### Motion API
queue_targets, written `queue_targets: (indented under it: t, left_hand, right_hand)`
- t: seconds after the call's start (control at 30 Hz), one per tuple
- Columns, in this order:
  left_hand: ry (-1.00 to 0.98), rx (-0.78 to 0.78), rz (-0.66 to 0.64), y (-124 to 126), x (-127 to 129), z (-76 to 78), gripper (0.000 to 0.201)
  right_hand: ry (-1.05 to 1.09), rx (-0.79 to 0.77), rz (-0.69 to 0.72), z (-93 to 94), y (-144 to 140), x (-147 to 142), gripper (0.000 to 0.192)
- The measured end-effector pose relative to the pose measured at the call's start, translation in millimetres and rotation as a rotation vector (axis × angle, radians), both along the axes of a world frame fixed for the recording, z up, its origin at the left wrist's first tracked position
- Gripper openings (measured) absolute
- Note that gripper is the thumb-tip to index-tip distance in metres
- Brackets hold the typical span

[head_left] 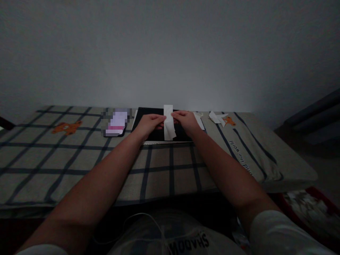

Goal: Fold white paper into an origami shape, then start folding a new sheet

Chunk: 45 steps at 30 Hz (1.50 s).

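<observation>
A narrow white strip of folded paper (169,128) stands between my two hands, its lower end creased and slanting to the right. My left hand (148,124) pinches its left edge between thumb and fingers. On the opposite edge, my right hand (187,121) grips the strip in the same way. Both hands are above a black-covered notebook or pad (145,112), with white page edges showing along its near side. Partly hidden behind my right hand lies a white piece of paper (199,122).
Left of the notebook lies a phone (117,122) with a lit, blurred screen. A folded white paper piece (218,118) rests to the right. Everything sits on a checked cloth (170,170) against a wall. A red bin (316,209) of paper scraps stands low at right.
</observation>
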<state>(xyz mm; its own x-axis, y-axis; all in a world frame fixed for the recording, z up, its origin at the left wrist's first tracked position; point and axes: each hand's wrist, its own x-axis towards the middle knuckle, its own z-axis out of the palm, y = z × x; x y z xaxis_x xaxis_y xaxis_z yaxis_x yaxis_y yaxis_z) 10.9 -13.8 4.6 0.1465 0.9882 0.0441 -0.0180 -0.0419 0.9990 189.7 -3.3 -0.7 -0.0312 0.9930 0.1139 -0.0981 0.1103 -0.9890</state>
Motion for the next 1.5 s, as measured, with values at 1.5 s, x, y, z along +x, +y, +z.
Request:
queue_targets:
  t: [1.5]
  left_hand:
    - [-0.046, -0.05, 0.051, 1.0, -0.1, -1.8, 0.019]
  right_hand:
    - [-0.01, -0.087, 0.075, -0.7, -2.6, -2.3, 0.009]
